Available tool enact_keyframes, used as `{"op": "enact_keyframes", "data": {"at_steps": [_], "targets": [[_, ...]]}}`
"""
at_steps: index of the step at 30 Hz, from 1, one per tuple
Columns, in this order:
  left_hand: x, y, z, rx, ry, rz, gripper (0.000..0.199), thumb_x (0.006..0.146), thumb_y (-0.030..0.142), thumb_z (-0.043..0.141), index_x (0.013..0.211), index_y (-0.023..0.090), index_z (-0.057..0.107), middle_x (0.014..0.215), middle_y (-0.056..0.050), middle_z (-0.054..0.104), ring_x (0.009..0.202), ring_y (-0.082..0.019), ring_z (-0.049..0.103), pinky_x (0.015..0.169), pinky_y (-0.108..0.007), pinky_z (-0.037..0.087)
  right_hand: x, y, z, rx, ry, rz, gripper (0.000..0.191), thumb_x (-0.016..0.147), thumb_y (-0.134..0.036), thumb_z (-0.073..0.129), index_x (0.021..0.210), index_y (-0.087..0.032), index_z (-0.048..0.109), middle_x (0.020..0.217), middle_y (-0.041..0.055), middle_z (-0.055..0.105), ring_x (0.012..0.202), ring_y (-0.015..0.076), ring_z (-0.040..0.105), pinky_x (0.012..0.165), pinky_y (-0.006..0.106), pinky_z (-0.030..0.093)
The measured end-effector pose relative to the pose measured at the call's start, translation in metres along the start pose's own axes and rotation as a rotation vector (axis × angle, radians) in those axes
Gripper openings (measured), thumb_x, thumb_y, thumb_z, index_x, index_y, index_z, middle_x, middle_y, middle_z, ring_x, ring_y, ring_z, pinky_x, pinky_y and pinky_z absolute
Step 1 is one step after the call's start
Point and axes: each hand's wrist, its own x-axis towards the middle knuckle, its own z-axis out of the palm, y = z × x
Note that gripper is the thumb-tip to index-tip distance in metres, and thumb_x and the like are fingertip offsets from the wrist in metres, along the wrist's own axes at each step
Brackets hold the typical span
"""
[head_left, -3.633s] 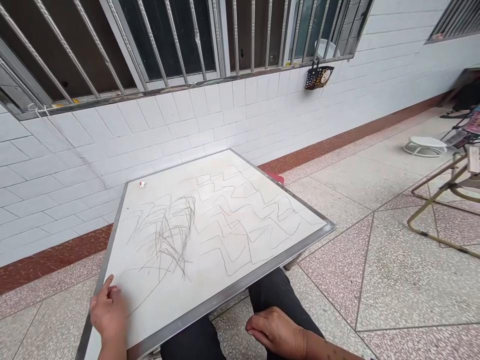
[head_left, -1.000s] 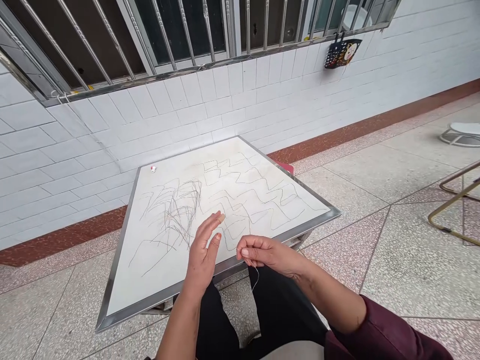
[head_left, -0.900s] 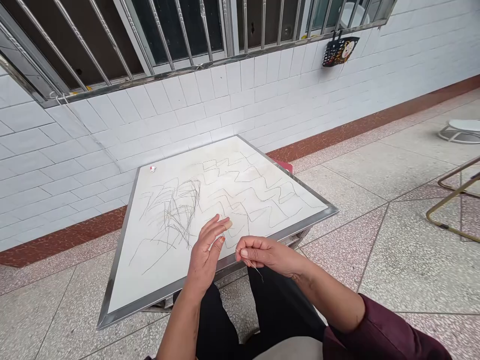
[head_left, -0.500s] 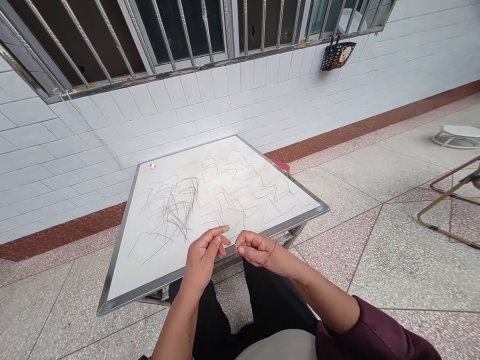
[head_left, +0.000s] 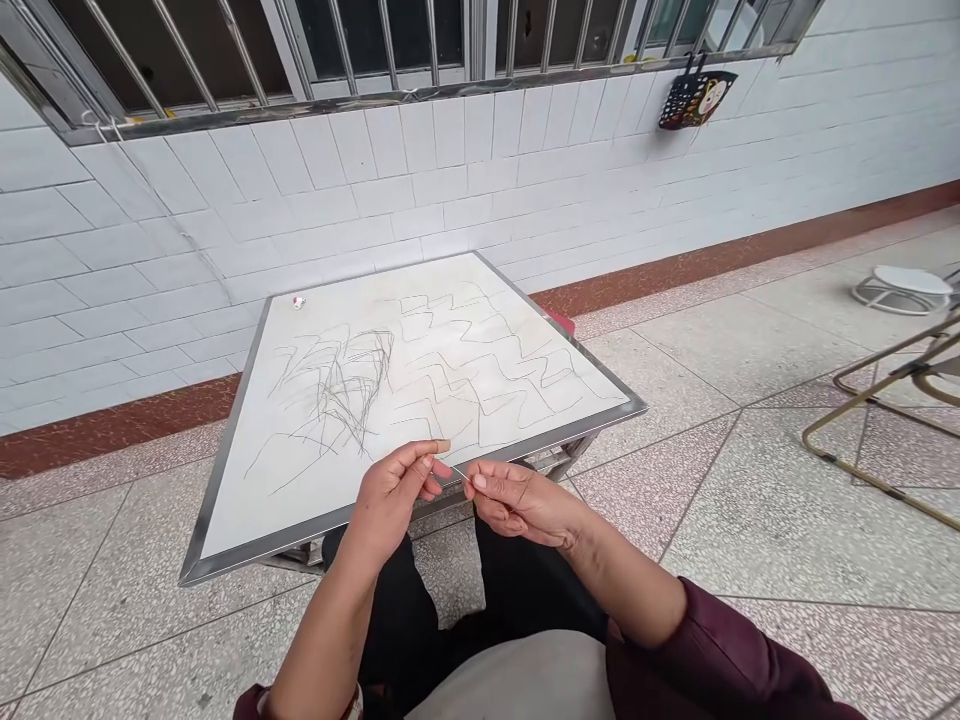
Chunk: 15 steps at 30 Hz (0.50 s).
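A thin wire-like strand [head_left: 460, 473] spans the small gap between my hands, above the near edge of a white-topped table [head_left: 247, 520]. My left hand [head_left: 394, 490] pinches one end between thumb and fingers; a tan wrap covers one fingertip. The other end lies in the pinch of my right hand [head_left: 517, 500], whose remaining fingers are curled. On the tabletop, many dark bent strands [head_left: 352, 385] lie tangled on the left, and separate wavy strands [head_left: 480, 375] are spread over the right side.
A small red and white object [head_left: 298, 302] sits at the table's far left corner. Behind is a tiled wall with barred windows and a hanging black bag [head_left: 697, 98]. At the right are a white round stool [head_left: 907, 284] and a metal-framed chair [head_left: 847, 465].
My right hand has turned, its thumb now lying on top, and a strand now shows between both hands. The camera view has shifted slightly.
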Motion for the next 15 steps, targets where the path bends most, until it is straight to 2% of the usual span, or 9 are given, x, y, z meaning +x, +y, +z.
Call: {"op": "enact_keyframes", "data": {"at_steps": [3,5,7,9,11,13,15], "targets": [[0.001,-0.003,-0.002,-0.042,-0.014,-0.029,0.034,0.087,0.04,0.058,0.11,0.018,0.07,0.09,-0.007,0.073,0.073,-0.017,0.064,0.072,-0.031,0.053,0.001,0.002,-0.001,-0.002,0.009,0.011,0.029,0.089,-0.045,0.062,0.087,-0.016,0.057,0.054,-0.0092,0.041,0.039,0.0027,0.023,0.038,0.018,0.015],[0.001,-0.005,-0.003,-0.068,-0.009,-0.03,0.033,0.087,0.039,0.059,0.111,0.019,0.07,0.096,-0.008,0.074,0.086,-0.02,0.068,0.083,-0.034,0.052,0.001,0.005,-0.001,-0.014,0.005,0.006,0.029,0.091,-0.046,0.06,0.088,-0.017,0.057,0.053,-0.0099,0.039,0.038,0.0032,0.021,0.038,0.018,0.015],[0.001,-0.008,-0.003,-0.085,0.027,-0.013,0.031,0.087,0.038,0.061,0.11,0.02,0.071,0.107,-0.008,0.074,0.106,-0.023,0.065,0.097,-0.037,0.046,0.0,0.007,-0.001,-0.097,0.011,-0.023,0.028,0.093,-0.046,0.056,0.089,-0.018,0.056,0.053,-0.0099,0.038,0.039,0.0039,0.021,0.039,0.018,0.016],[0.0,-0.01,-0.004,-0.112,0.099,0.003,0.03,0.086,0.037,0.063,0.111,0.021,0.071,0.118,-0.008,0.071,0.119,-0.024,0.058,0.106,-0.038,0.039,-0.001,0.009,0.001,-0.317,0.05,-0.078,0.027,0.096,-0.045,0.051,0.092,-0.019,0.057,0.055,-0.0087,0.04,0.041,0.0052,0.027,0.041,0.019,0.021],[-0.002,-0.013,-0.004,-0.172,0.153,-0.006,0.032,0.086,0.038,0.063,0.112,0.021,0.07,0.122,-0.009,0.069,0.122,-0.025,0.056,0.107,-0.04,0.039,-0.001,0.01,0.004,-0.671,0.142,-0.184,0.024,0.096,-0.041,0.05,0.092,-0.019,0.059,0.059,-0.0058,0.047,0.048,0.0077,0.039,0.048,0.02,0.031],[-0.004,-0.015,-0.003,-0.266,0.15,-0.035,0.036,0.085,0.04,0.064,0.114,0.018,0.069,0.12,-0.011,0.069,0.118,-0.027,0.06,0.102,-0.042,0.044,-0.001,0.01,0.006,-1.027,0.235,-0.317,0.022,0.097,-0.037,0.049,0.092,-0.02,0.061,0.069,-0.0012,0.057,0.061,0.0115,0.051,0.06,0.024,0.039],[-0.006,-0.018,-0.002,-0.344,0.129,-0.072,0.04,0.084,0.041,0.066,0.115,0.016,0.068,0.117,-0.013,0.07,0.11,-0.028,0.064,0.095,-0.043,0.049,0.0,0.011,0.008,-1.239,0.271,-0.41,0.021,0.097,-0.034,0.048,0.092,-0.02,0.063,0.08,0.0025,0.063,0.072,0.0142,0.056,0.068,0.026,0.041]]}}
